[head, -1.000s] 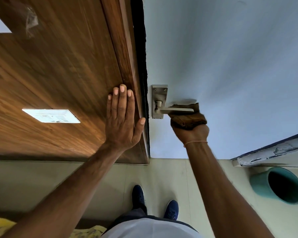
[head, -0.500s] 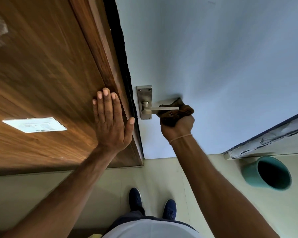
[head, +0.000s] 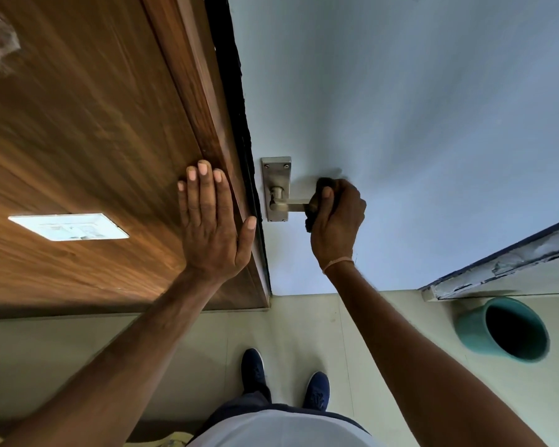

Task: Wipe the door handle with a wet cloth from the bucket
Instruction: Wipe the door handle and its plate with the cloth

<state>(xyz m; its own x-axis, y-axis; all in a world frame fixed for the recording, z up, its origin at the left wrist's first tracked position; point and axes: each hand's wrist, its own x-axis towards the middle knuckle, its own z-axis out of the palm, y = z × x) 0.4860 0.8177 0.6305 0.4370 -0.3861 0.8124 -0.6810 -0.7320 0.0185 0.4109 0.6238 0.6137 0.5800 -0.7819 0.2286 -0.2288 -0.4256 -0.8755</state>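
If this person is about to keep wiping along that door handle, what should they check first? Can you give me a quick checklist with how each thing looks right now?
1. Cloth in the right hand: ok, gripped and wrapped around the lever.
2. Cloth touching the door handle: ok, it covers the outer end; the part near the backplate is bare.
3. Left hand steadying: ok, flat on the wooden panel beside the door edge.
4. Cloth wet enough: cannot tell.
5. Bucket nearby for re-wetting: ok, on the floor to the right; water inside cannot be seen.
6. Feet clear of the bucket: ok.
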